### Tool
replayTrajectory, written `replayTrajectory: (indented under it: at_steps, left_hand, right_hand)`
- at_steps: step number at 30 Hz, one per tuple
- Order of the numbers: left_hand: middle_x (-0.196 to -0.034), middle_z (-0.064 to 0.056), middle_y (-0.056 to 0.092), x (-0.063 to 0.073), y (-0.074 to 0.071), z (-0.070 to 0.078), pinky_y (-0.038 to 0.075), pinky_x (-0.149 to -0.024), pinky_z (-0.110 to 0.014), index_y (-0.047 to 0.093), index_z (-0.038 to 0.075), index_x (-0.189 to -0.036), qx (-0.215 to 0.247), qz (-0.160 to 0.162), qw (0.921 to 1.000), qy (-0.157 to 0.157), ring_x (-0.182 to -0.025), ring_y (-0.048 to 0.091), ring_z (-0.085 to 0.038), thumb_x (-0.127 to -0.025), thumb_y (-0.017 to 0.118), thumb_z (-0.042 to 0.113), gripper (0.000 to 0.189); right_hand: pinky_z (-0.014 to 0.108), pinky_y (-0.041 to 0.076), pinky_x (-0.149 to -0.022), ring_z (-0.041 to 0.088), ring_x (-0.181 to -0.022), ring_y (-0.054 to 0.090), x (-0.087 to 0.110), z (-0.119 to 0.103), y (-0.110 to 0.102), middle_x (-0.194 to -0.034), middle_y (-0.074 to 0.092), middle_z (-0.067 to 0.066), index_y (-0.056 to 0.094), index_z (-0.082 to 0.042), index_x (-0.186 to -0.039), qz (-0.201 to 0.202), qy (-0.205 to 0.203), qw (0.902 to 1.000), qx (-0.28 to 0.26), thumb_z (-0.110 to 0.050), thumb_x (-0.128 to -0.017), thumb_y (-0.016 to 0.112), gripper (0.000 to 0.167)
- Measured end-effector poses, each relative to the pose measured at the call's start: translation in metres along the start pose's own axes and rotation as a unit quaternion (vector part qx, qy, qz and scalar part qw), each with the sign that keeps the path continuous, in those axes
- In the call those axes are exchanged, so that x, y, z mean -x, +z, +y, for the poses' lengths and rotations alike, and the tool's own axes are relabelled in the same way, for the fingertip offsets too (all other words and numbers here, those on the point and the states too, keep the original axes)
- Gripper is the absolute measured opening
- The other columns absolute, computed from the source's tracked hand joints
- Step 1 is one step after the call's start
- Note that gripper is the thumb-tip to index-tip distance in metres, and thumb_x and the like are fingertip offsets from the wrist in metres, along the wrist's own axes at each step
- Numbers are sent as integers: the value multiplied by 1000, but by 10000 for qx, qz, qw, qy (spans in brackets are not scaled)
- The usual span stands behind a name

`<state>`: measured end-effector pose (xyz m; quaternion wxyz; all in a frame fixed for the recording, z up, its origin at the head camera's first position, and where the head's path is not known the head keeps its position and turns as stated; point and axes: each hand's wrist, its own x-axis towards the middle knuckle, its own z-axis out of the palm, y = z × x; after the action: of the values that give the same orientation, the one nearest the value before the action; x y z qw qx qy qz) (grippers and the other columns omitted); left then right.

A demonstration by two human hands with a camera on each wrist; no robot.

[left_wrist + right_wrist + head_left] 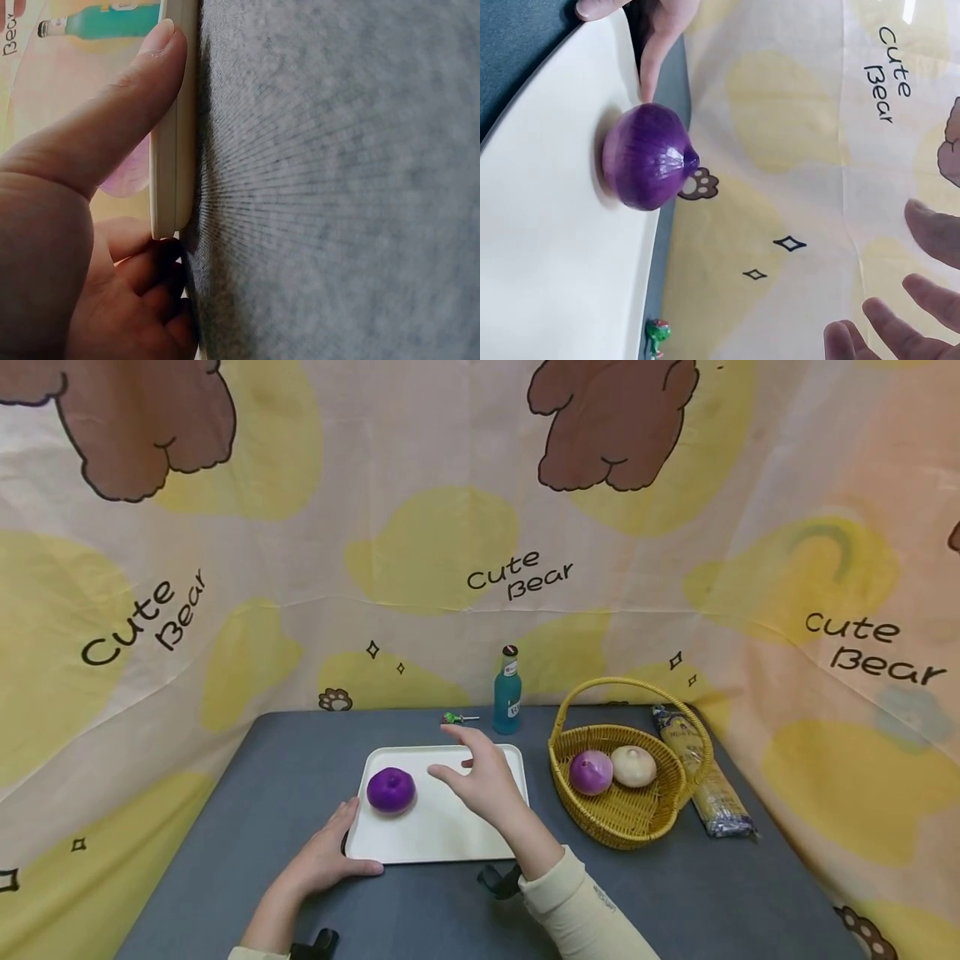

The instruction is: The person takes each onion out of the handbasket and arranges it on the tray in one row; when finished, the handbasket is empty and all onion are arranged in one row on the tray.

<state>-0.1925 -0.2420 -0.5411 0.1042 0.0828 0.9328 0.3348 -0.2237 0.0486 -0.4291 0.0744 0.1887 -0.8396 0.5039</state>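
A left hand (324,853) grips a white tray (450,842) at its corner, seemingly steadying it beneath a purple onion (391,790). The right hand (486,778) hovers above, fingers wide and empty.

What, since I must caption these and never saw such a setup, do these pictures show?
There's no machine, only a person's bare left hand and right hand. The wide picture comes from a camera worn on the head; the other two from one on each wrist, where things look sideways. On the grey table, a purple onion sits on a white tray. The left hand touches the tray's near-left corner; the empty right hand hovers over the tray, fingers apart. Nearby are a wicker basket holding a lilac bulb and a white bulb, a blue-green bottle, a small green item and a packet.
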Motion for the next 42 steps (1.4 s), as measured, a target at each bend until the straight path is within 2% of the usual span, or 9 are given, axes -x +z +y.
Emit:
replayTrajectory:
  at_steps: [6, 13, 20, 31, 35, 42]
  left_hand:
    - [-164, -30, 18, 0, -1, 1, 18, -119, -67, 17, -4, -159, 35, -4, 10000, -13, -152, 10, -50, -68, 90, 50, 129]
    - [-164, -30, 17, 1, -1, 1, 19, -118, -67, 16, -4, -159, 1, -40, 10000, -66, -152, 10, -50, -68, 90, 51, 130]
    - [-164, -30, 17, 1, 0, -1, 19, -118, -68, 16, -4, -159, 31, -35, 10000, -57, -152, 10, -50, -68, 90, 50, 129]
    - [-164, -30, 17, 1, 1, -1, 18, -118, -68, 16, -5, -159, 0, -1, 10000, -66, -152, 10, -50, -68, 90, 51, 129]
    - [-164, -29, 17, 0, 2, -2, 18, -119, -68, 16, -4, -159, 3, -24, 10000, -67, -153, 10, -49, -69, 90, 51, 129]
    - [-165, -29, 16, 0, 2, -2, 18, -119, -67, 15, -3, -160, 31, -47, 9999, -92, -153, 9, -49, -69, 90, 51, 129]
  right_hand:
    - [47, 57, -93, 28, -130, 56, 5, 2, -10, -145, 57, 5, 58, -19, -142, 84, -95, 9999, 55, -26, -88, 81, 60]
    - [42, 59, -91, 27, -128, 58, 9, 6, -22, -143, 59, 2, 60, -21, -140, 346, -261, 9988, 231, -26, -86, 82, 59]
    - [45, 59, -91, 26, -127, 59, 13, 14, -32, -141, 60, 2, 60, -21, -140, 514, -221, 9983, 190, -24, -85, 84, 60]
    - [43, 58, -91, 26, -125, 59, 22, 27, -47, -137, 62, 4, 62, -19, -138, 665, -10, 9977, 94, -23, -84, 84, 58]
    - [43, 59, -89, 25, -121, 61, 26, 33, -53, -135, 64, 4, 64, -20, -135, 836, 11, 9965, 41, -23, -83, 85, 56]
    - [48, 59, -89, 27, -120, 62, 33, 36, -62, -134, 64, 5, 65, -20, -134, 1054, 51, 9944, -13, -23, -82, 86, 56]
